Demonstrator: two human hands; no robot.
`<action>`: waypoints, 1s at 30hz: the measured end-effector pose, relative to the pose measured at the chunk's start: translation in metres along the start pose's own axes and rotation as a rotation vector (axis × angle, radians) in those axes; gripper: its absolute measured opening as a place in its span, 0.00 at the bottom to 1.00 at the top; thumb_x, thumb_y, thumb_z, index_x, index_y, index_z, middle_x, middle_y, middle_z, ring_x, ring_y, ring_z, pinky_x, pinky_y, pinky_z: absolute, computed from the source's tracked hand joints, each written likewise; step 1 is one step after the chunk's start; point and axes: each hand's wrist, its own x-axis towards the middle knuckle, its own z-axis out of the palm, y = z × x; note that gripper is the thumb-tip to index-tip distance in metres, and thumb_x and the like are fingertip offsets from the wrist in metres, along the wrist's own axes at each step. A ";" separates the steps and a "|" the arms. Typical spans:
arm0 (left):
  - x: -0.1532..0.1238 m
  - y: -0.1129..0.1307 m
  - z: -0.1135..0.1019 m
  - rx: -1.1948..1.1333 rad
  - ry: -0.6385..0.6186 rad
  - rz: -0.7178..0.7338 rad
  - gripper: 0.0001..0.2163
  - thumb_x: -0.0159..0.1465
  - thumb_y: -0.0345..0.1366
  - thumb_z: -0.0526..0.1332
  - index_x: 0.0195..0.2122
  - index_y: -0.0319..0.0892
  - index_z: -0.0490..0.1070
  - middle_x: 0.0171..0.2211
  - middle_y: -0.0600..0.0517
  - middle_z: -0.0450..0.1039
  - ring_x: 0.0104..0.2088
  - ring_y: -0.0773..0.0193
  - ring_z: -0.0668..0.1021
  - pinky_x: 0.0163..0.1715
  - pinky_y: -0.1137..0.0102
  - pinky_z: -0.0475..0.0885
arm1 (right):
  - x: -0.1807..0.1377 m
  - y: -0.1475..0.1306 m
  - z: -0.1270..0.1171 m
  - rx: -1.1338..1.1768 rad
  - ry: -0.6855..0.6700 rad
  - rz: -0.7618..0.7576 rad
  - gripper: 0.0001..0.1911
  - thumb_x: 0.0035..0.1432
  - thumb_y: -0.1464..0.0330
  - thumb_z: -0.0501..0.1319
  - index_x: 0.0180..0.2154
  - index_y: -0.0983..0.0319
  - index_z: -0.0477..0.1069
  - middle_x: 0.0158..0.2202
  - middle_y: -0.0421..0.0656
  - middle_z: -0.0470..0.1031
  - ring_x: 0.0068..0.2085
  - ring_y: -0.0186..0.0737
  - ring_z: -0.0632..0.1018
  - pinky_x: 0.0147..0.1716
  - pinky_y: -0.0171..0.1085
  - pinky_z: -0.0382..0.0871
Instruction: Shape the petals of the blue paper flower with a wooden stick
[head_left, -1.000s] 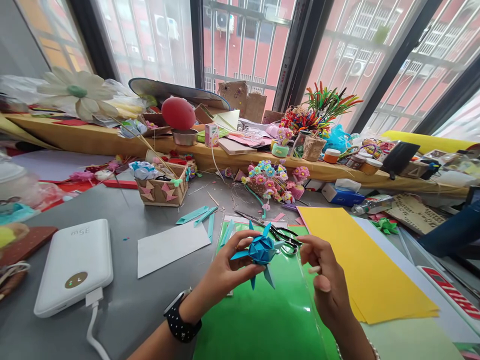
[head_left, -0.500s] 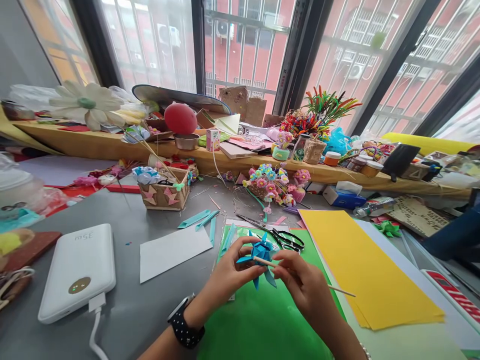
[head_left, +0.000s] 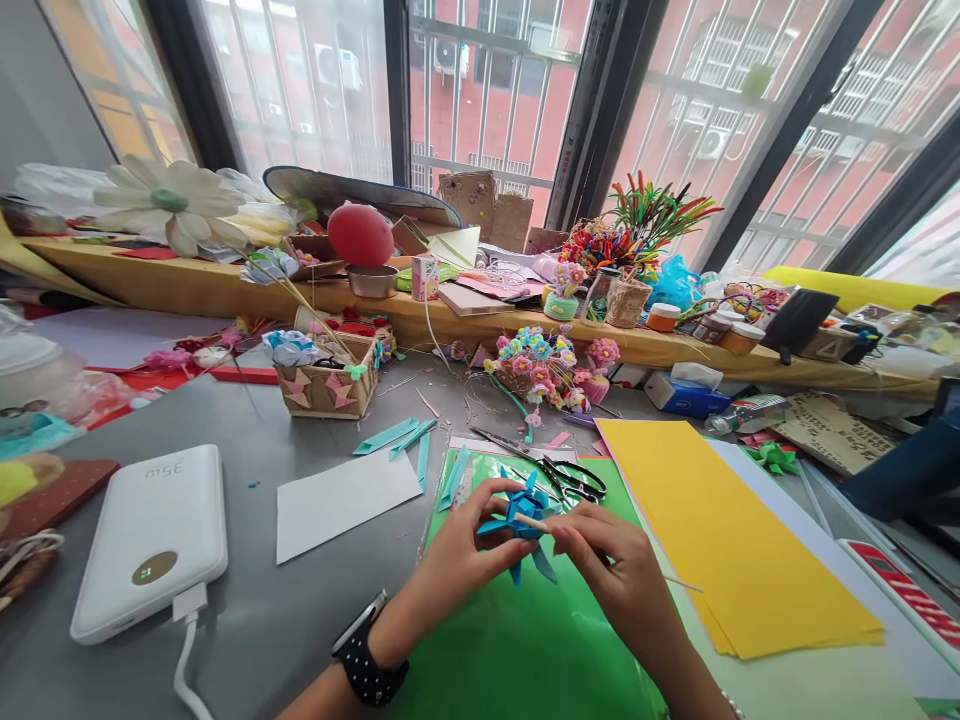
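My left hand [head_left: 469, 545] is closed on a blue folded-paper flower [head_left: 525, 507], gripping it by its sides between thumb and fingers. Pointed petals stick out around the flower. In my right hand [head_left: 611, 560] a thin wooden stick [head_left: 531, 522] is pinched between thumb and fingers; its blunt tip lies at the flower's centre. The stick's other end comes out behind the right hand. Both hands are above a green sheet [head_left: 525, 640]. Just beyond the flower lie black-handled scissors [head_left: 574, 480]. Light-blue folded paper strips [head_left: 397, 437] rest to the left of them.
A white card [head_left: 349, 505] and a white power bank [head_left: 154, 540] with its cable lie on the left. Yellow paper sheets [head_left: 735, 540] are stacked on the right. Behind stand a cardboard basket [head_left: 330, 388] and a bunch of small flowers [head_left: 536, 365], below a cluttered ledge.
The flower and both hands have shifted very slightly to the right. My right fingers have turned a little around the stick, and its tip remains at the flower's centre.
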 end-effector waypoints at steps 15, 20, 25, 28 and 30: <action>-0.003 0.004 0.003 0.100 0.018 -0.005 0.20 0.54 0.43 0.63 0.45 0.44 0.61 0.31 0.55 0.61 0.34 0.63 0.72 0.35 0.68 0.72 | -0.002 0.004 0.009 0.014 0.033 0.053 0.08 0.56 0.65 0.59 0.30 0.61 0.74 0.26 0.41 0.70 0.25 0.33 0.71 0.20 0.29 0.66; -0.001 -0.001 0.000 0.104 0.023 0.000 0.18 0.55 0.42 0.62 0.45 0.44 0.61 0.33 0.54 0.63 0.35 0.64 0.72 0.38 0.66 0.71 | -0.001 0.005 0.011 -0.052 0.039 0.025 0.11 0.57 0.63 0.56 0.29 0.61 0.73 0.24 0.40 0.71 0.24 0.33 0.70 0.21 0.29 0.63; -0.001 -0.002 0.000 0.075 0.009 -0.016 0.19 0.54 0.41 0.62 0.45 0.44 0.61 0.34 0.52 0.66 0.36 0.61 0.74 0.38 0.65 0.71 | 0.002 0.003 0.007 -0.033 0.054 -0.001 0.20 0.62 0.61 0.49 0.24 0.62 0.70 0.22 0.40 0.72 0.24 0.34 0.73 0.24 0.31 0.64; -0.001 -0.002 0.000 0.074 0.013 -0.017 0.19 0.54 0.41 0.63 0.45 0.43 0.61 0.33 0.52 0.65 0.35 0.61 0.74 0.37 0.65 0.71 | 0.002 0.002 0.005 -0.018 0.022 0.072 0.22 0.61 0.60 0.48 0.22 0.62 0.70 0.19 0.39 0.70 0.21 0.33 0.71 0.22 0.30 0.63; 0.000 -0.001 0.000 0.082 0.017 -0.026 0.20 0.54 0.41 0.63 0.45 0.43 0.61 0.33 0.53 0.65 0.34 0.63 0.74 0.35 0.66 0.71 | 0.002 0.001 0.004 0.003 -0.050 0.147 0.19 0.60 0.59 0.50 0.28 0.63 0.72 0.16 0.37 0.67 0.18 0.32 0.68 0.18 0.29 0.59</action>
